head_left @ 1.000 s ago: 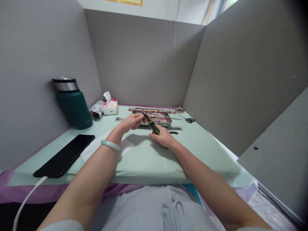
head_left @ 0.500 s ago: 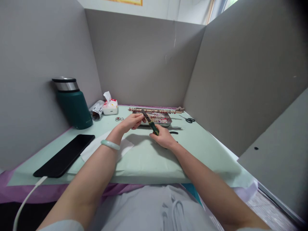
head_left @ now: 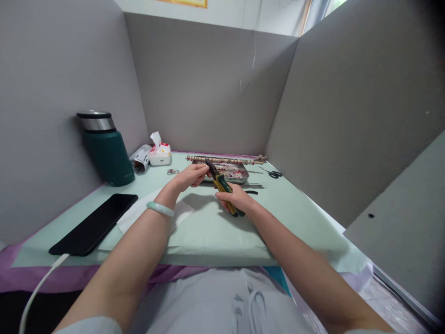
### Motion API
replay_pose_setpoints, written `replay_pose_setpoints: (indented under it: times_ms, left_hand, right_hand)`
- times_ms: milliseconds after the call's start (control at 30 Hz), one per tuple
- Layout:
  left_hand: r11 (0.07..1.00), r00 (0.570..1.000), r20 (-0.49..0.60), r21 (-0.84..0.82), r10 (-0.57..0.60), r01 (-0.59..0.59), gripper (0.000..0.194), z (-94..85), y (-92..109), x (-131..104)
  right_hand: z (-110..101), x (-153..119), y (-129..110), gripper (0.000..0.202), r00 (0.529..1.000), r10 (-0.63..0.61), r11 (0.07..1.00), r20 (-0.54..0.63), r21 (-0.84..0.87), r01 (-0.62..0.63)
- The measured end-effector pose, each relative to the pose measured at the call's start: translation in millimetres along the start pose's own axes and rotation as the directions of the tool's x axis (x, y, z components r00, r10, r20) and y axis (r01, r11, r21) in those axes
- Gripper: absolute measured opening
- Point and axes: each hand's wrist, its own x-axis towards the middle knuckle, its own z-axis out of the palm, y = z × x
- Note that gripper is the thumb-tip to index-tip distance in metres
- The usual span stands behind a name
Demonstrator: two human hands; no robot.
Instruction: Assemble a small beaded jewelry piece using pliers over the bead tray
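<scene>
My right hand (head_left: 235, 197) is closed around the green and yellow handles of a pair of pliers (head_left: 223, 183). The dark jaws point away and to the left, up at the fingertips of my left hand (head_left: 193, 176). Those left fingers are pinched together at the jaws; whatever small piece they hold is too small to make out. Just behind both hands lies a metal tray (head_left: 245, 178) filled with red and clear beads (head_left: 232, 172). A stick strung with beads (head_left: 222, 160) rests along its far side.
At the left stand a green bottle (head_left: 110, 160) and a tissue box (head_left: 160, 156), with a phone (head_left: 95, 225) on a cable nearer me. Small rings (head_left: 173, 171) lie left of the tray, scissors (head_left: 276, 174) right. White paper (head_left: 181, 213) lies under my left arm. Grey panels (head_left: 208, 83) enclose the table.
My right hand has rolled the pliers, so both handles now show spread apart. The left hand stays pinched in nearly the same place.
</scene>
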Motion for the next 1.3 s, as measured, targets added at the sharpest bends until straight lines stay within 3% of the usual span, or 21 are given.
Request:
replay_pose_setpoints:
  times_ms: [100,233,367,467,600,700,867,1067,1133,1300]
  left_hand:
    - [1.0,1.0,0.001,0.019,-0.002,0.002,0.032,0.5,0.3,-0.1]
    - [0.999,1.0,-0.019,0.03,-0.015,0.016,0.033,1.6,1.7,-0.6]
    - [0.999,1.0,-0.011,0.034,-0.016,0.016,0.033,1.3,1.5,0.0]
    - [1.0,1.0,-0.005,0.022,-0.009,0.009,0.033,0.6,0.8,0.2]
    - [1.0,1.0,0.001,0.013,0.005,-0.005,0.033,0.4,1.0,-0.5]
    - [1.0,1.0,0.0,0.023,-0.004,0.004,0.032,0.4,0.8,-0.4]
    - [1.0,1.0,0.005,0.026,-0.003,0.003,0.032,0.8,1.0,0.1]
    - [1.0,1.0,0.006,0.016,0.001,-0.001,0.033,1.2,1.8,-0.1]
    - [1.0,1.0,0.011,0.014,0.006,-0.006,0.033,1.1,1.5,-0.2]
    - [1.0,1.0,0.003,0.02,0.002,-0.002,0.032,1.2,1.4,-0.7]
  right_hand:
    - [0.1,2.7,3.0,0.031,0.996,-0.05,0.978,-0.08,-0.207,0.032]
    - [1.0,4.8,3.5,0.032,0.953,-0.223,0.878,-0.203,-0.467,0.106]
    - [1.3,4.9,2.2,0.039,0.928,-0.283,0.806,-0.243,-0.584,0.092]
    - [0.7,4.2,1.6,0.036,0.933,-0.271,0.839,-0.237,-0.533,0.109]
    - [-0.2,2.8,2.1,0.03,0.989,-0.105,0.959,-0.1,-0.272,0.075]
    - [-0.4,2.6,3.4,0.032,0.998,-0.04,0.987,-0.039,-0.154,0.034]
    - [0.3,3.2,2.8,0.028,0.987,-0.111,0.952,-0.119,-0.298,0.071]
    - [0.8,3.5,1.2,0.032,0.937,-0.262,0.873,-0.232,-0.471,0.127]
    - [0.5,3.8,2.2,0.031,0.947,-0.237,0.893,-0.214,-0.433,0.126]
    - [0.3,3.3,3.9,0.034,0.999,-0.037,0.986,-0.031,-0.161,0.032]
